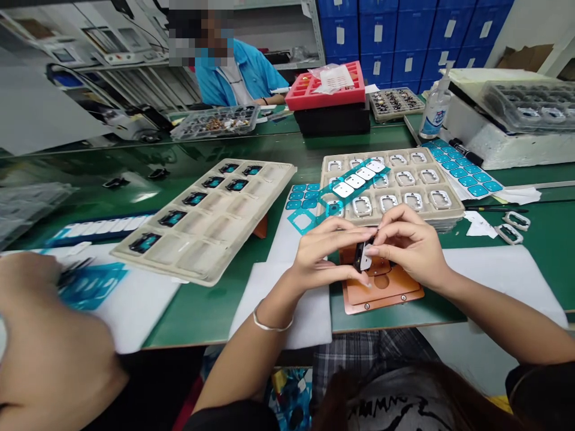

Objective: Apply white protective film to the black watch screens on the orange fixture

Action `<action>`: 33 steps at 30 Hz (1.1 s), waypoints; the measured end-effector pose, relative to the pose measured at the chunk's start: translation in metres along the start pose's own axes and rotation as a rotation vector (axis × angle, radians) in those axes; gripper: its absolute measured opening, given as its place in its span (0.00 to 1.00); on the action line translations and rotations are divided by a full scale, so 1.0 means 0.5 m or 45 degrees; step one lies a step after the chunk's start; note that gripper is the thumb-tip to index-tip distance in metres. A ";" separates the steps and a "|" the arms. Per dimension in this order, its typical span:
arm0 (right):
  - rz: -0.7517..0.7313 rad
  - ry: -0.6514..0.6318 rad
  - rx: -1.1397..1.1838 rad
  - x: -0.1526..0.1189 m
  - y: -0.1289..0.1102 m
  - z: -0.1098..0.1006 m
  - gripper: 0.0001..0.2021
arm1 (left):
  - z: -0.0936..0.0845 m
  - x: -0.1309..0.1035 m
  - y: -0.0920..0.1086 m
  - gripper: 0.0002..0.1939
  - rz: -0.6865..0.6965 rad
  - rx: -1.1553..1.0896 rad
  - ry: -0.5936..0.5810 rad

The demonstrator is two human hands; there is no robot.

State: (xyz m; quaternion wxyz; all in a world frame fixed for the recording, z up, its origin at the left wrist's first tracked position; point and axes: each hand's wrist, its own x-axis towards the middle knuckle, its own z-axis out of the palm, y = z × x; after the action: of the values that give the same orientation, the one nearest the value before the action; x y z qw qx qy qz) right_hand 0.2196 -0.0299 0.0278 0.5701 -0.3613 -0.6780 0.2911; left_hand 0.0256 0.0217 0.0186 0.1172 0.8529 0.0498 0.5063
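My left hand (321, 254) grips a small black watch-like case (359, 256) by its edges, between thumb and fingers. The case is tilted on edge, and a white sticker-like piece (366, 257) lies against its right side. My right hand (411, 245) is closed, its thumb and fingers pinching at that white piece and the case; the fingertips partly hide the contact. Beneath my hands an orange-brown fixture (381, 293) rests at the table's front edge. Just behind, a beige tray (453, 209) carries several silver square frames, with a teal strip of white stickers (358, 179) across it.
A tilted beige tray (202, 236) with several black cases stands left. At far left is another person's blurred hand (54, 335); a person in blue (245, 75) sits opposite. A red tray (330, 90), sanitizer bottle (435, 114), teal sticker sheet (467, 170) and loose frames (510, 233) lie around.
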 end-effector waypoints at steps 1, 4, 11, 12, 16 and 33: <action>-0.035 0.019 -0.024 -0.001 -0.002 0.001 0.06 | 0.000 -0.001 -0.001 0.38 0.005 0.003 0.008; -0.149 0.096 -0.098 -0.005 -0.012 0.005 0.05 | -0.002 -0.003 -0.006 0.40 0.003 -0.006 0.062; 0.103 0.017 0.128 0.013 -0.035 -0.048 0.08 | -0.024 -0.009 -0.030 0.30 -0.253 -0.430 0.335; 0.199 -0.077 0.114 0.019 -0.036 -0.071 0.10 | -0.026 -0.008 -0.031 0.28 -0.290 -0.521 0.351; 0.548 -0.478 -0.401 0.048 -0.032 -0.163 0.11 | -0.024 -0.006 -0.026 0.22 -0.374 -0.721 0.388; 0.639 -0.981 -1.817 0.012 0.009 -0.087 0.11 | -0.104 -0.044 -0.100 0.21 -1.255 0.623 0.556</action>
State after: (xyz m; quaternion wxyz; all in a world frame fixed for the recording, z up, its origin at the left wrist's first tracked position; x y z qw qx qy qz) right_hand 0.2626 -0.0230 0.0353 -0.1467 -0.6497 -0.7458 0.0141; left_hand -0.0288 0.0734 0.0112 0.1255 0.6075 0.5783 0.5298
